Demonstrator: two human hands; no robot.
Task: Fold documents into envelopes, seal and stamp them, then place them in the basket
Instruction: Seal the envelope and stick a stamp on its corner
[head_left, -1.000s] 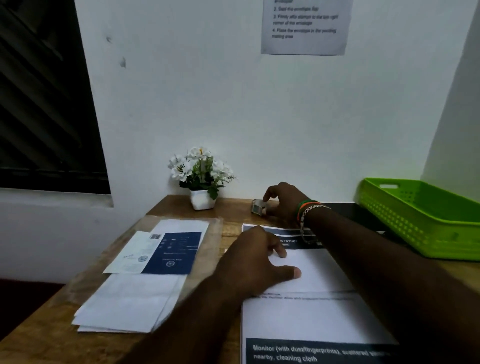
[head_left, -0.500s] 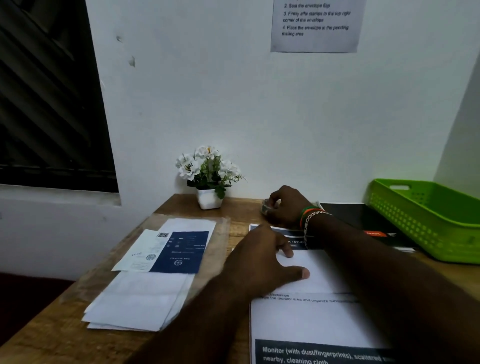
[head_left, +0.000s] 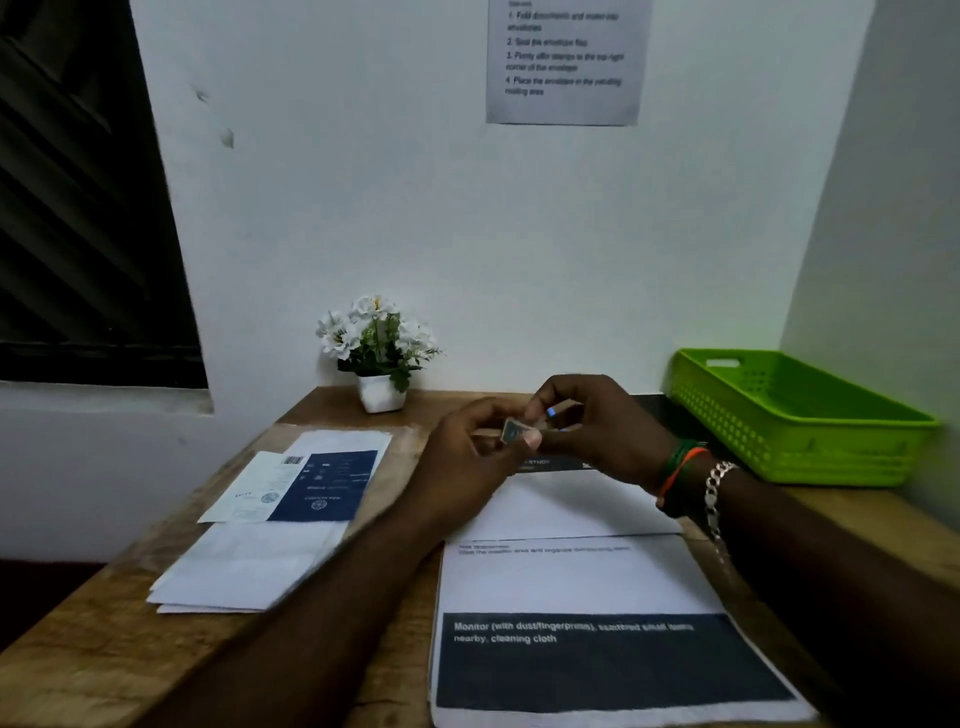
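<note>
Both hands (head_left: 540, 441) pinch a stamp (head_left: 514, 431) between them.

Blur, overlap and cropped edges hide a good deal from us here.

We see something small (head_left: 514, 431) pinched between the left hand (head_left: 467, 462) and the right hand (head_left: 597, 431), too blurred for us to name; a clear piece with a blue spot by the right fingers (head_left: 540, 402) is just as unclear. The hands cover the document's (head_left: 571, 577) top, and its near edge runs out of our view. The wall notice (head_left: 563, 62) is cropped above, its print smeared. The green basket (head_left: 800, 447) hides its inside behind its front wall.
</note>
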